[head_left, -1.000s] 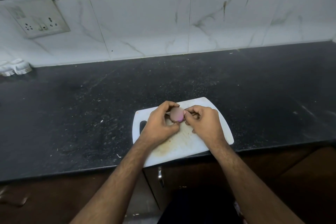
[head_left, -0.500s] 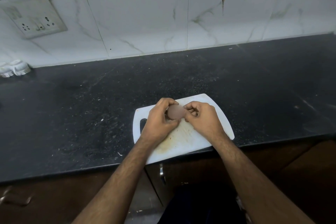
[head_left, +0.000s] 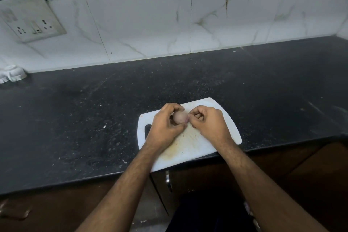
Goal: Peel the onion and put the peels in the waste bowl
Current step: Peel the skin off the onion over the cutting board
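Observation:
A small brownish-pink onion (head_left: 179,117) is held just above a white cutting board (head_left: 190,143) at the counter's front edge. My left hand (head_left: 165,125) wraps around the onion from the left, thumb below and fingers over the top. My right hand (head_left: 208,123) is curled against the onion's right end, its thumb and fingertips pinching at the skin there. A sliver of purple shows at that pinch. No waste bowl is in view.
The board lies on a black speckled counter (head_left: 94,118) with small white flecks. A white object (head_left: 12,74) sits at the far left by the tiled wall, under a socket plate (head_left: 31,19). Brown cabinet fronts with a metal handle (head_left: 168,181) are below.
The onion has been turned in my hands, so the purple patch seen earlier is mostly hidden. My right fingers have shifted to its right end. The view has tilted slightly.

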